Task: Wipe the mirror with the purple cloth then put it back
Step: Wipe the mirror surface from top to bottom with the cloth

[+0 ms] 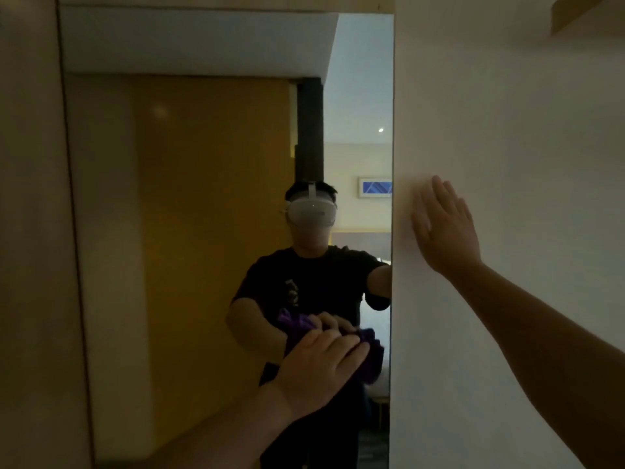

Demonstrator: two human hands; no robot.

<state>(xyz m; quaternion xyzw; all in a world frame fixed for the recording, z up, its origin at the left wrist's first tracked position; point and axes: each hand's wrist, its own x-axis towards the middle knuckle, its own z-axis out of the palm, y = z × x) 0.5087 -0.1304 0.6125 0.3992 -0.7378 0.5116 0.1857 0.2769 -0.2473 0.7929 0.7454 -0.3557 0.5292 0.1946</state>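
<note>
Pressing: the purple cloth (368,353) is held bunched against the lower right of the mirror (189,231) by the left hand (318,370), fingers together over it.
Right hand (443,228): laid flat on the white wall (507,130) beside the mirror's edge, fingers straight, slightly apart.
Room (seen reflected): a yellow-brown panel, a blue framed picture (375,187), a ceiling light.
Writing: shirt print is unreadable.

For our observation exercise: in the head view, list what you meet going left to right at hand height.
Beige panel → mirror → left hand pressing the purple cloth on the glass → white wall → right hand flat on it.
</note>
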